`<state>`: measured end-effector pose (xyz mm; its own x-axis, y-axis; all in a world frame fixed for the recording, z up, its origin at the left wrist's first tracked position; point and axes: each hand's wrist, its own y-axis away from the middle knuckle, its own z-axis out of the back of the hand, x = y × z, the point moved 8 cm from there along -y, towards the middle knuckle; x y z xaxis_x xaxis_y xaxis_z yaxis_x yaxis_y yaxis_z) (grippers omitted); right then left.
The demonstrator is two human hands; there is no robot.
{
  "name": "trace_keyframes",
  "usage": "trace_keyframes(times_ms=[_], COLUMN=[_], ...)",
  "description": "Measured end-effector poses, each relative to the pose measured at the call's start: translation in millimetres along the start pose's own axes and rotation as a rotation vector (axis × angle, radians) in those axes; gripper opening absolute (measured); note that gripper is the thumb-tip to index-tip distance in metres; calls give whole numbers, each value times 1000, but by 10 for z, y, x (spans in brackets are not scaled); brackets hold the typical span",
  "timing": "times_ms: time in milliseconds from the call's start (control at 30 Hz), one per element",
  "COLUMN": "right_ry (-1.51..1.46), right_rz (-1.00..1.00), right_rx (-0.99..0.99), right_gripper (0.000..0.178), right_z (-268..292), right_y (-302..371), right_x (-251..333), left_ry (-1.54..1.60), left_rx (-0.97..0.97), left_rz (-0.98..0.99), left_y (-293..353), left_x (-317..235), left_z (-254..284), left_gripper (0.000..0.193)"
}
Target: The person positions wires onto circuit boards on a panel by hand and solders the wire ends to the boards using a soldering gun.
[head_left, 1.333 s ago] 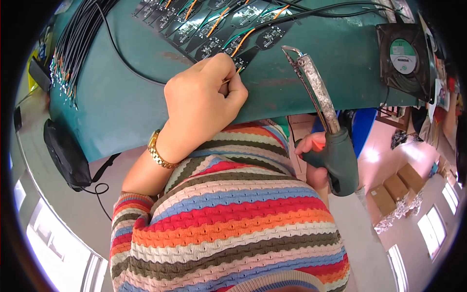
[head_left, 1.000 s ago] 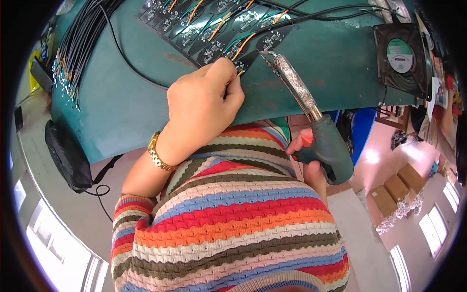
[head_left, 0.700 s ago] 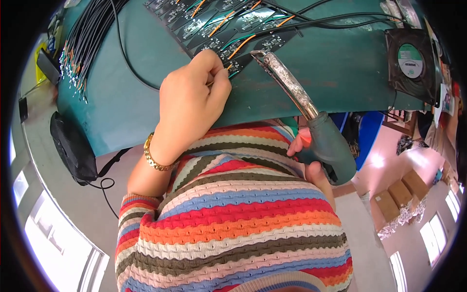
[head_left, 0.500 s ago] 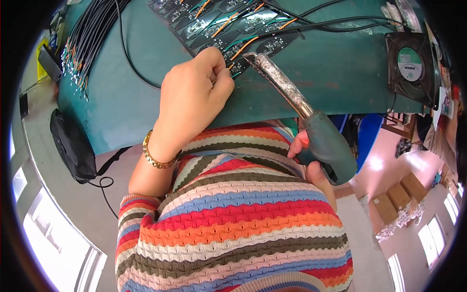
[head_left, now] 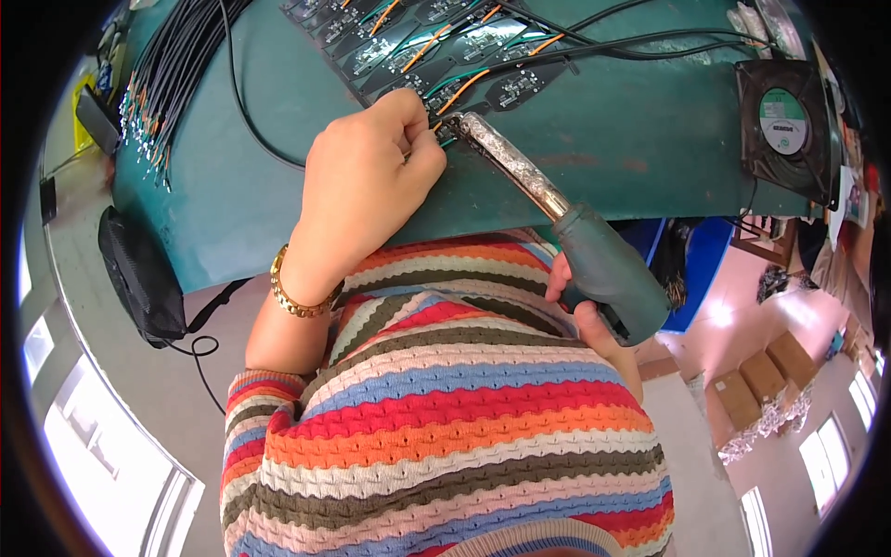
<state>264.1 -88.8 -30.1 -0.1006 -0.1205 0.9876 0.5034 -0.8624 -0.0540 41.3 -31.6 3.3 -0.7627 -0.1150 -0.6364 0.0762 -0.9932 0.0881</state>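
Note:
My left hand (head_left: 367, 176) is closed in a pinch at the near corner of a panel of black circuit boards (head_left: 408, 60). Short orange and green wire ends show just past its fingertips; a black cable (head_left: 246, 107) runs in behind this hand. My right hand (head_left: 596, 327), partly hidden, grips the dark green handle of a soldering iron (head_left: 515, 167). The iron's silvery barrel slants up and left, and its bent tip is at the panel's near corner, close to the left fingertips. Whether the tip touches the wire, I cannot tell.
A bundle of black cables with stripped ends (head_left: 172, 84) lies at the far left of the green table (head_left: 640, 176). Black cables cross the panel toward the right. A black fan (head_left: 787, 125) stands at the right edge. A black bag (head_left: 139, 274) hangs at the left.
The soldering iron has moved left and slightly down at its tip, which is now nearer my left fingertips; my right hand went with it. My left hand has stayed almost in place.

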Motion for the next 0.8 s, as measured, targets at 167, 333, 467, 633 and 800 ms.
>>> trace_keyframes(times_ms=[167, 333, 467, 633, 800], right_ry=[-7, 41, -210, -298, -291], right_rz=[-62, -113, -73, -85, -91], right_rx=[17, 104, -108, -182, -289], right_gripper=[14, 72, 53, 42, 50], right_z=[7, -63, -3, -6, 0], right_y=[35, 7, 50, 49, 91], right_x=[-65, -3, 31, -38, -69], left_ry=[11, -8, -12, -91, -177], left_rx=[-10, 1, -7, 11, -82], left_rz=[-35, -24, -34, -81, -243], left_y=[-18, -1, -21, -48, -94], left_x=[-9, 7, 34, -10, -94], left_z=[-32, -40, -16, 12, 249], left_gripper=[7, 8, 8, 7, 6])
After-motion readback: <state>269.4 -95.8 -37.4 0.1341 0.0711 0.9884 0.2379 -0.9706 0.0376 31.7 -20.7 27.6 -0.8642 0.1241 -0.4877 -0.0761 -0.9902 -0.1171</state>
